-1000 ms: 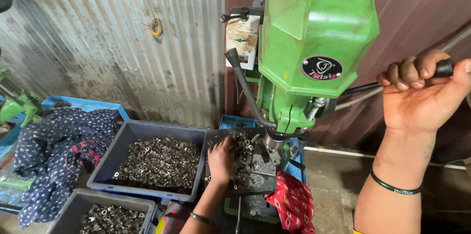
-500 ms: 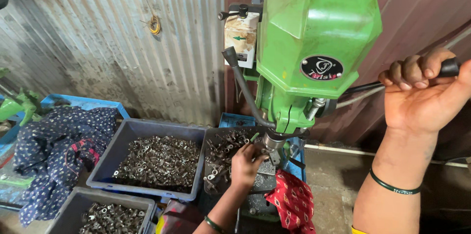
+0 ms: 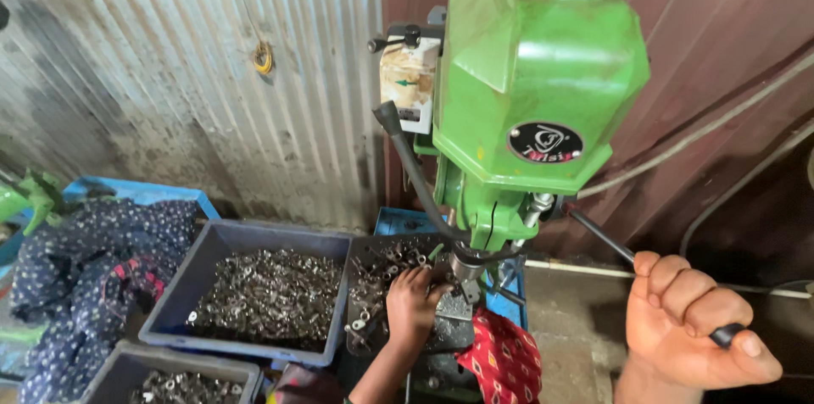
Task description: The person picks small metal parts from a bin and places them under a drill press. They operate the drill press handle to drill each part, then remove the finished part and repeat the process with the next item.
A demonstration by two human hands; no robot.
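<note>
A green drill press [image 3: 534, 90] stands in front of me. My right hand [image 3: 691, 328] is closed around the black knob of its feed handle [image 3: 606, 239], now low at the right. My left hand [image 3: 413, 306] reaches under the drill head, fingers down at the machine's table by the spindle [image 3: 465, 267]. What those fingers hold is hidden. A dark tray of small metal parts [image 3: 377, 285] lies just left of that hand.
A blue-grey bin [image 3: 212, 239] full of small metal parts sits to the left, another bin [image 3: 127, 370] below it. A dark patterned cloth [image 3: 76, 260] lies at far left, a red cloth [image 3: 504, 362] under the press. Corrugated metal wall behind.
My right hand has pulled the feed handle down from high at the right to low. My left hand moved from the parts tray to the spot under the spindle.
</note>
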